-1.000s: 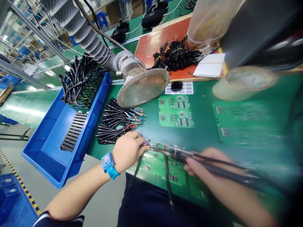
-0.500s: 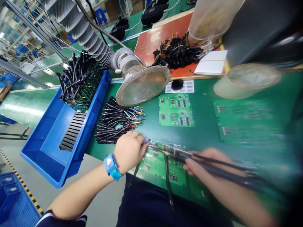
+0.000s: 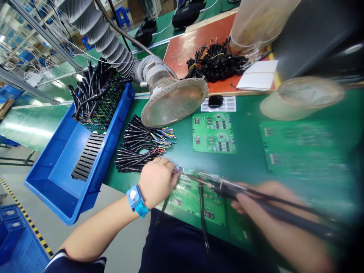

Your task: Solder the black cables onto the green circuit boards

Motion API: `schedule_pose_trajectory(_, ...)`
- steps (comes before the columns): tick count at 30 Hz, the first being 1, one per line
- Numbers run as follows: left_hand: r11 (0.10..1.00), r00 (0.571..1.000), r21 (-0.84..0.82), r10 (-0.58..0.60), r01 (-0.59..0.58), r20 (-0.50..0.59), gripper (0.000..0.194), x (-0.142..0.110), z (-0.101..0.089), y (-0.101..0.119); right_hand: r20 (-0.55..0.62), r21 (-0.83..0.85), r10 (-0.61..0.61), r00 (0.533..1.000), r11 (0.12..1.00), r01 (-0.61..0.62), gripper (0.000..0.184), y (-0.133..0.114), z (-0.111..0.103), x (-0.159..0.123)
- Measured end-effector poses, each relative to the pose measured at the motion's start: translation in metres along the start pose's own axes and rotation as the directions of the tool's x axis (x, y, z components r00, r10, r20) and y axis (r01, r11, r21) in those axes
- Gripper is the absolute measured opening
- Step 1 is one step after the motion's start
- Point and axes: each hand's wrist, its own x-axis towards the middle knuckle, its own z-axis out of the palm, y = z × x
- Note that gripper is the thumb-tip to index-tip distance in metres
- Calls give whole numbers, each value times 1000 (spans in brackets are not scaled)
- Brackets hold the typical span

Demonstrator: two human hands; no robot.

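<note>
The person's left hand [image 3: 159,178] was on the near side of the metal hood [image 3: 174,104], its thumb and fingertips pinched nearly closed on thin coloured wires [image 3: 178,170]; a blue wristband [image 3: 135,197] circled that wrist. The right hand [image 3: 260,217], blurred and off to the near right of the hood, had its fingers curled around a dark soldering iron [image 3: 227,188], the thumb lying along it and the metal tip pointing toward the wire ends. Whether the tip touched them was too small to tell. Beneath the wires and the tip, on the near side of the hood, lay the green circuit board [image 3: 189,199], flat on the green tabletop [image 3: 244,159], with a black cable [image 3: 202,216] running across it and over the table edge. Just right of the hood, a second board [image 3: 213,132] lay with its digit displays facing up, and well to the right of the hood were more boards [image 3: 301,148], smeared by blur. Close in front of the hood, to its left, was a bundle of black cables [image 3: 136,142] with bared coloured ends. Farther left of the hood sat a tilted-looking blue bin [image 3: 65,155], holding dark cables [image 3: 93,91] and a slotted black piece [image 3: 88,156]. Beyond the hood, to its right, a heap of black leads [image 3: 217,64] rested on an orange-red panel [image 3: 176,49] beside white cards [image 3: 257,76].
</note>
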Motion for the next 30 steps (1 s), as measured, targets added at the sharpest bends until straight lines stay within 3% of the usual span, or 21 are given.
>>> schedule_pose_trajectory(8, 1000, 1000, -10, -5, 5, 6, 20, -6, 2, 6, -28, -31, -13, 1000, 999, 12, 20, 0, 3, 4)
schedule_pose_trajectory(17, 911, 996, -403, -70, 89, 62, 20, -12, -1, 5, -33, 51, 63, 997, 997, -61, 21, 2, 3, 3)
schedule_pose_trajectory(25, 840, 994, -542, -72, 15, -84, 10, -19, 15, 5, -3, 93, 97, 995, 991, -97, 24, 4, 4, 3)
schedule_pose_trajectory(30, 787, 990, -617, -87, 1, -109, 10, -20, 11, 7, 26, 104, 104, 994, 989, -106, 25, 2, 4, 3)
